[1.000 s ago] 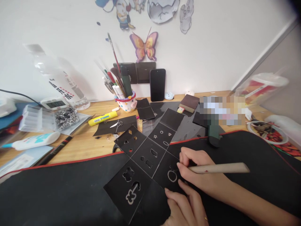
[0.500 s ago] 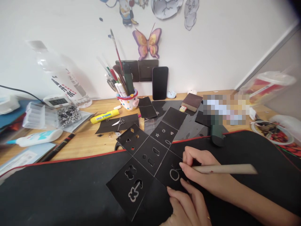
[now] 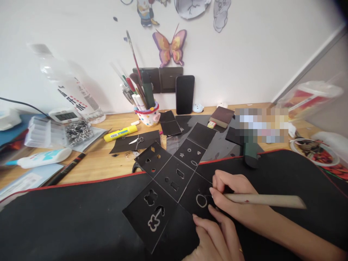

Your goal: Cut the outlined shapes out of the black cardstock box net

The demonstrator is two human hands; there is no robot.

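Right hand (image 3: 236, 185) closed on the pale tool (image 3: 269, 200); main risk is a slip toward my own fingertips.
Tool's over the near-right panel of the black sheet (image 3: 171, 169), thin end just beside the light ring (image 3: 197, 200); too small to tell if it touches. Left hand (image 3: 219, 232) grips nothing, fingertips resting on that panel, near the tip. My read: too much side push could skid the tip across the ring or into those fingers; a light left press could let the sheet twist. It also straddles the red edge of the mat (image 3: 67, 221) onto the worktop (image 3: 89, 161), so it might rock. Tool points left, butt right, axis nearly level across the view. Sheet's long axis runs near-left to far-right.
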